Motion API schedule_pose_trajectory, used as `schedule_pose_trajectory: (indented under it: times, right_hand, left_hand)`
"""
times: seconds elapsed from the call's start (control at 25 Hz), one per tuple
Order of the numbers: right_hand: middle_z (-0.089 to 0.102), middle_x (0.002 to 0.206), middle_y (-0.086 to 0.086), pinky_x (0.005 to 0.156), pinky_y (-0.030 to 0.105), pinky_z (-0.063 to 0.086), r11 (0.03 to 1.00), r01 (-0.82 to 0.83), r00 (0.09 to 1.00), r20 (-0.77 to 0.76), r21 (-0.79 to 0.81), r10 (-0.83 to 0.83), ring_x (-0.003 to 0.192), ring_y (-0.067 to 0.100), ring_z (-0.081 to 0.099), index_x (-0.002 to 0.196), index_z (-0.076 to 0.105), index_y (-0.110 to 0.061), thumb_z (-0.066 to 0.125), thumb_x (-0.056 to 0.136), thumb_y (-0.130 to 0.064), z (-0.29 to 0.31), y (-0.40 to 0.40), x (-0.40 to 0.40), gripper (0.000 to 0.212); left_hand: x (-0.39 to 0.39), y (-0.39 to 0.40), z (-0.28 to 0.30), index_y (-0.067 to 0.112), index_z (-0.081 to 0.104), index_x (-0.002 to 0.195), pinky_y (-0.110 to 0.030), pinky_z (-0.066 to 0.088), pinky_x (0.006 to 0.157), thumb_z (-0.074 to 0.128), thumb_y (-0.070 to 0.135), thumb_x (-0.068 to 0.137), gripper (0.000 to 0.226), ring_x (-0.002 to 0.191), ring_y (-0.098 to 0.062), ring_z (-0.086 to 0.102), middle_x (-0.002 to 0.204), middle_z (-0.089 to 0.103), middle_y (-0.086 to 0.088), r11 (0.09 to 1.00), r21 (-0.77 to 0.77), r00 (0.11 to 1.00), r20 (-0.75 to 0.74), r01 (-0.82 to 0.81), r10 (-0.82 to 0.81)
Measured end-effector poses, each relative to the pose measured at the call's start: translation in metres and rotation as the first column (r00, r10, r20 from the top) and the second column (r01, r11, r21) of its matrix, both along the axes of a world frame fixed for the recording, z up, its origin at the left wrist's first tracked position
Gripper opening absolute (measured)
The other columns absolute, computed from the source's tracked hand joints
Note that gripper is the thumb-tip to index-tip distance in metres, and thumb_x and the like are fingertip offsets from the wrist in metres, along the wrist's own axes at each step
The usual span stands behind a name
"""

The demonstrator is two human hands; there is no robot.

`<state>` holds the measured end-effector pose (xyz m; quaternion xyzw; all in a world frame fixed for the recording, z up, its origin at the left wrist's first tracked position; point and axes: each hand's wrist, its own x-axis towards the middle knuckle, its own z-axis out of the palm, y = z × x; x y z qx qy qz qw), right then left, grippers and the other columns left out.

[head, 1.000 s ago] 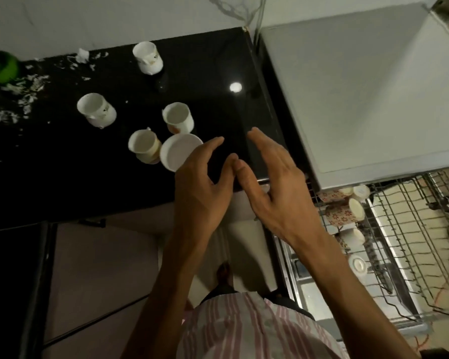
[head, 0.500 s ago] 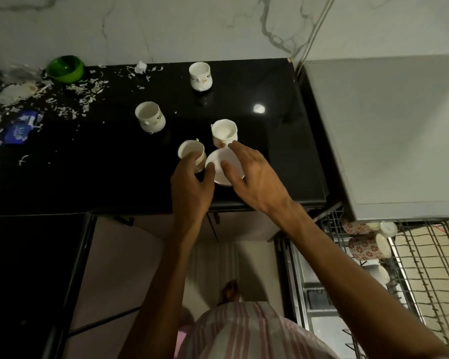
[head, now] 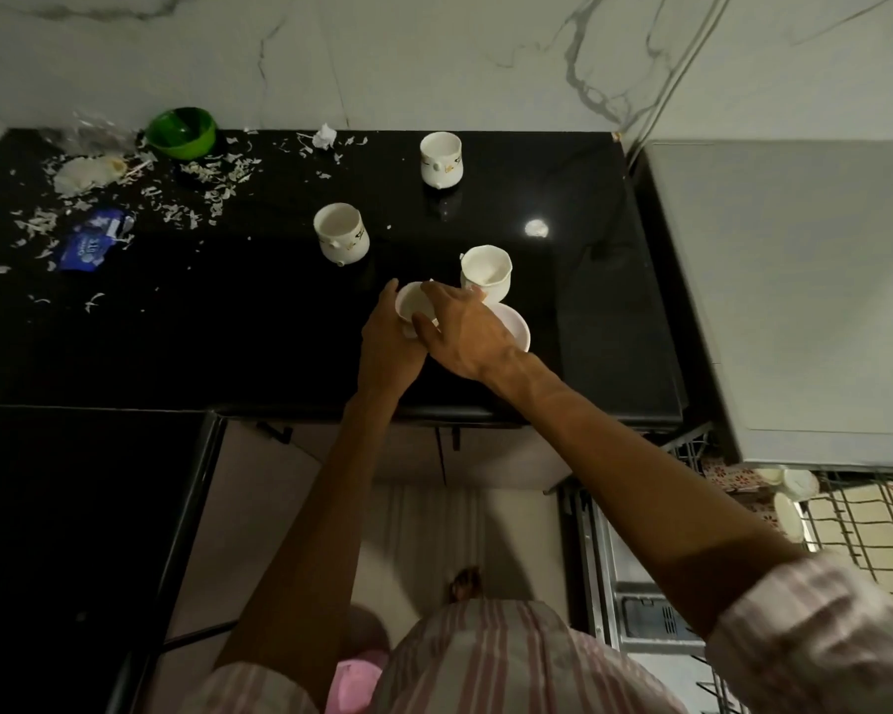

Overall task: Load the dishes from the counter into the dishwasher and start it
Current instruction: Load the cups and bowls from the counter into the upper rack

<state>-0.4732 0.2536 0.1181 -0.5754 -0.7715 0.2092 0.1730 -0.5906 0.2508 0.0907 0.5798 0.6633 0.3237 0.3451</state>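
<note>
Both hands, left hand and right hand, close around the small white ceramic cup at the black desk's 6 o'clock edge, light, glossy and breakable, best gripped round its wall.

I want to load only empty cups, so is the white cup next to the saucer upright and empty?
Upright, and it looks empty: the cup stands mouth up beside the saucer, with only bare white interior showing.

Glossy black counter, glazed white cups
</note>
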Motion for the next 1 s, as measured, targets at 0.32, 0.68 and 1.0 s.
schedule_pose_trajectory:
  times: [0.32,0.68,1.0]
  right_hand:
    - [0.055,0.135,0.019,0.093,0.036,0.047,0.994,0.034,0.995,-0.09,-0.099,-0.043,0.116,0.033,0.058,0.138,0.046,-0.002,0.049,0.1,-0.023,-0.005,-0.002,-0.001,0.044]
    - [0.054,0.137,0.02,0.098,0.042,0.05,1.0,0.012,0.953,-0.303,0.015,-0.007,0.118,0.035,0.059,0.143,0.042,-0.002,0.048,0.1,-0.01,0.009,-0.03,-0.002,0.044]
    - [0.053,0.136,0.021,0.105,0.042,0.045,0.99,0.129,0.883,-0.462,0.064,-0.085,0.123,0.032,0.055,0.143,0.04,0.001,0.044,0.097,0.002,0.019,-0.07,0.027,0.046]
  left_hand:
    - [0.003,0.004,-0.003,0.014,0.047,0.136,-0.013,0.041,0.078,0.06,0.013,0.094,0.044,0.117,-0.022,0.057,0.129,0.058,-0.008,0.999,0.028,0.999,0.025,-0.042,0.041]
    - [-0.005,-0.013,0.017,0.008,0.049,0.133,-0.002,0.037,0.076,0.069,0.018,0.088,0.049,0.117,-0.022,0.058,0.128,0.06,-0.01,0.974,0.183,0.991,0.0,-0.132,0.135]
    - [0.017,-0.045,0.045,0.015,0.053,0.129,0.003,0.04,0.07,0.074,0.029,0.083,0.052,0.101,-0.002,0.054,0.116,0.057,0.01,0.978,0.208,0.996,0.093,-0.03,0.011]
